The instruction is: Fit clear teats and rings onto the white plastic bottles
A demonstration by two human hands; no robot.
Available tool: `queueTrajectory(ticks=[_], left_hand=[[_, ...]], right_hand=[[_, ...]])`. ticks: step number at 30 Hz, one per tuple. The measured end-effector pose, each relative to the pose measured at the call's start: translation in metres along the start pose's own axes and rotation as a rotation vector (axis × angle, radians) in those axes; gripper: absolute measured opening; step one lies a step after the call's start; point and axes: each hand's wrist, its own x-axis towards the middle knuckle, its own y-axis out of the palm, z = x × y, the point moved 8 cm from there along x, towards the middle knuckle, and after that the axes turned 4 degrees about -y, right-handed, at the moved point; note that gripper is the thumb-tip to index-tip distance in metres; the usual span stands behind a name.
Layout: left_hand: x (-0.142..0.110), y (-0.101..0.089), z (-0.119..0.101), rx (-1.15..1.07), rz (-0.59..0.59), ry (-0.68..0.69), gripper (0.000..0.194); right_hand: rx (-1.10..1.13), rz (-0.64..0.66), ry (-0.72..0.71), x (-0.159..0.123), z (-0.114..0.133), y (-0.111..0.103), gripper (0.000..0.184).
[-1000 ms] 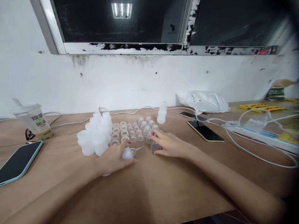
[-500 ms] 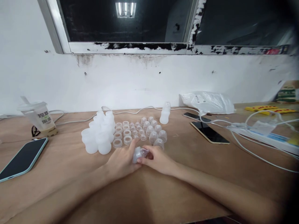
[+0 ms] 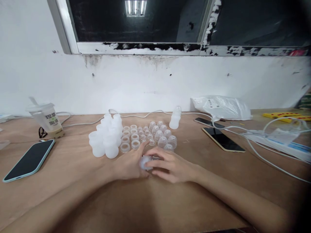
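Observation:
My left hand (image 3: 131, 165) is wrapped round a small translucent baby bottle (image 3: 145, 162) that lies tilted, its top toward the right; much of its body is hidden. Over its teat end curve the fingers of my right hand (image 3: 167, 164), the fingertips on the collar. Just beyond my hands are several ring collars (image 3: 125, 148), several clear teats (image 3: 152, 142) and several clear dome caps (image 3: 162, 141) in rows. White bottle bodies (image 3: 111, 149) stand grouped on the left. A capped bottle (image 3: 175, 119) stands upright farther back.
On the left are a drink cup (image 3: 52, 121) and a phone (image 3: 29, 160). To the right lie two more phones, one gold-edged (image 3: 222, 139), a white plastic package (image 3: 222, 107), a power strip (image 3: 279, 140) and loose white cables. A wall with a window closes off the back.
My right hand has shifted from pinching the teat end to spreading its fingers over the bottle's collar. My left hand keeps its hold. The view has shifted slightly left.

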Motion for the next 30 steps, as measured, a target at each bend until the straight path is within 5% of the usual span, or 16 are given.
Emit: queueTrajectory(ticks=[3,7,10,13,16,21,25,30], left_hand=[[0.002,-0.002,0.006,-0.066,-0.01,-0.049,0.088],[0.004,-0.009,0.008,-0.133,-0.056,-0.061,0.087],[0.003,-0.009,0.007,-0.141,-0.064,-0.049,0.087],[0.0,-0.006,0.006,-0.121,-0.057,-0.052,0.086],[0.0,-0.005,0.006,-0.117,-0.067,-0.05,0.082],[-0.006,-0.012,0.006,-0.163,-0.106,-0.043,0.082],[-0.053,-0.03,0.02,-0.203,-0.357,-0.044,0.059],[-0.135,-0.046,0.087,-0.253,-0.681,-0.345,0.04]], right_hand=[[0.164,-0.167,-0.099,-0.001,0.013,-0.018,0.013],[0.105,-0.372,0.159,-0.007,-0.008,-0.029,0.014],[0.049,-0.312,0.453,-0.011,-0.033,-0.017,0.022],[0.133,-0.162,0.543,-0.011,-0.042,0.001,0.021],[0.103,-0.1,0.466,-0.011,-0.038,0.003,0.021],[-0.145,-0.152,0.017,-0.01,-0.01,-0.019,0.021],[-0.264,-0.113,0.035,-0.011,-0.012,-0.02,0.023],[-0.298,0.105,0.136,-0.009,-0.022,0.011,0.026]])
